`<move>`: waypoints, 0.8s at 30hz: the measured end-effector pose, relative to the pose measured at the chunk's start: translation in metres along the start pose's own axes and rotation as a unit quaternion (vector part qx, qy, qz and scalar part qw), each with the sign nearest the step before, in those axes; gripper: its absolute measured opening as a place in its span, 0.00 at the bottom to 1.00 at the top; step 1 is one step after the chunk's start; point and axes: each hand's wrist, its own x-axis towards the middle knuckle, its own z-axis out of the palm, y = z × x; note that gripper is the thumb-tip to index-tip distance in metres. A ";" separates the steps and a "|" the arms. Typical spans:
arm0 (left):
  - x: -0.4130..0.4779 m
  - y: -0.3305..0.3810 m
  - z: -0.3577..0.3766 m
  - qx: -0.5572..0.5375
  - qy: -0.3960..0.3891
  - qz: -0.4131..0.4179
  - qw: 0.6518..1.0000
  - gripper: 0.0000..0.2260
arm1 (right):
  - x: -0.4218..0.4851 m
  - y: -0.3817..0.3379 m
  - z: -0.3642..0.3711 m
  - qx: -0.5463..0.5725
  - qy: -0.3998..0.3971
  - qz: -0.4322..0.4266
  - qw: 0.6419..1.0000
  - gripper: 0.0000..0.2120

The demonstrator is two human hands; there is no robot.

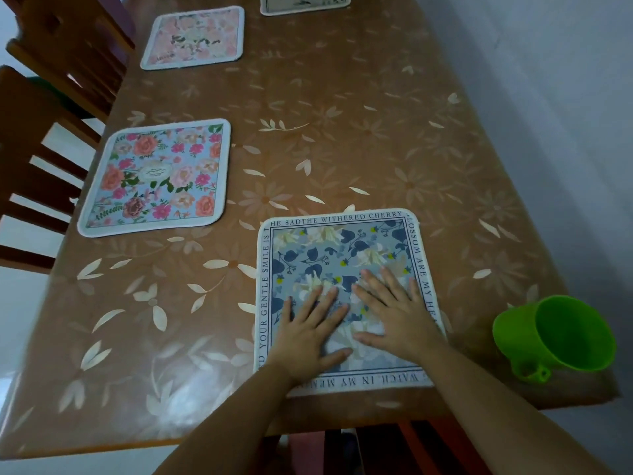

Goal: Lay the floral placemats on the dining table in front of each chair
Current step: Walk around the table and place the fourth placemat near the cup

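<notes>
A blue-grey floral placemat (342, 248) with a text border lies flat near the table's front edge. My left hand (308, 332) and my right hand (394, 311) rest palm-down on its lower half, fingers spread, gripping nothing. A blue placemat with pink roses (154, 178) lies at the left edge in front of a wooden chair (30, 173). Farther back on the left lies a pale pink floral placemat (195, 37). A fourth placemat (305, 5) is cut off by the top of the frame.
The dining table (359, 132) has a shiny brown cover with a daisy print. A green plastic cup (555, 337) lies tilted at the front right corner, close to the edge. A second wooden chair (68, 46) stands at the back left. A grey wall runs along the right.
</notes>
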 end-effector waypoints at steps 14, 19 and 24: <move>0.110 -0.050 -0.014 -0.035 0.067 -0.089 0.993 0.29 | 0.107 0.030 -0.016 -0.005 0.079 0.045 0.996 0.34; 0.122 -0.052 -0.017 -0.059 0.099 -0.157 0.981 0.31 | 0.114 0.028 -0.018 0.003 0.099 0.146 0.984 0.33; 0.104 -0.039 -0.015 -0.062 0.094 -0.211 0.971 0.34 | 0.095 0.017 -0.015 0.034 0.118 0.214 0.969 0.31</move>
